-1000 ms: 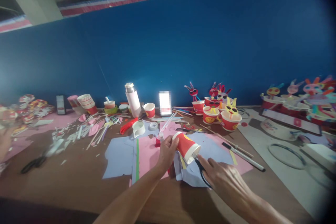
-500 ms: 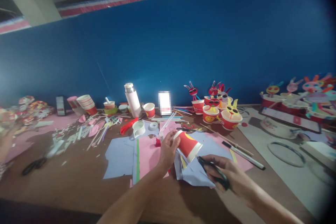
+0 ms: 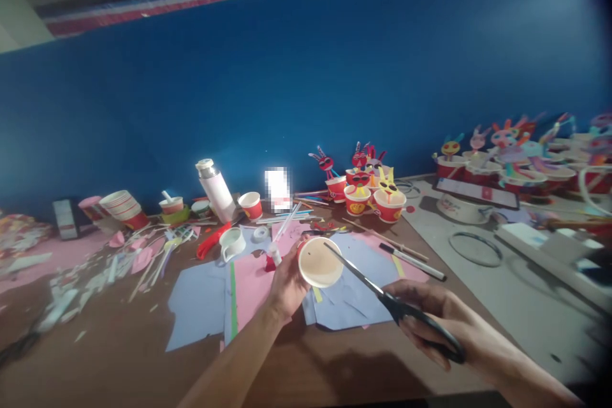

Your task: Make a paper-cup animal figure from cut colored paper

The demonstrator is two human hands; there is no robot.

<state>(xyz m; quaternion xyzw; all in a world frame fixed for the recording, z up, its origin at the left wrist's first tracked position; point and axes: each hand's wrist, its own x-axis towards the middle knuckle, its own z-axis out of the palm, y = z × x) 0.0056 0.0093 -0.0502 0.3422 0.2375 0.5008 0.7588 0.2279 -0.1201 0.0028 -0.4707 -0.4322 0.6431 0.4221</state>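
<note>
My left hand [image 3: 288, 287] is closed around a red paper cup [image 3: 321, 262], tilted so that its pale inside faces me; a small dark spot shows in it. In my right hand [image 3: 444, 315] is a pair of scissors [image 3: 368, 284] with black handles. The blades look closed, and their tip points across the cup's mouth at its upper part; whether it touches the cup I cannot tell. Below both hands lie blue paper [image 3: 354, 303] and pink paper [image 3: 253, 284] on the brown table [image 3: 315, 363].
Behind stand a white thermos [image 3: 216, 191], another red cup [image 3: 250, 205] and several cups with paper figures [image 3: 358, 194]. A marker [image 3: 414, 261] lies to the right, near a power strip [image 3: 549, 261]. White tape [image 3: 233, 243] and paper scraps [image 3: 138, 255] are to the left.
The cup has turned from showing its red side to showing its open mouth. The scissors have drawn back to the right, their blades now in view across the cup. My view has shifted right.
</note>
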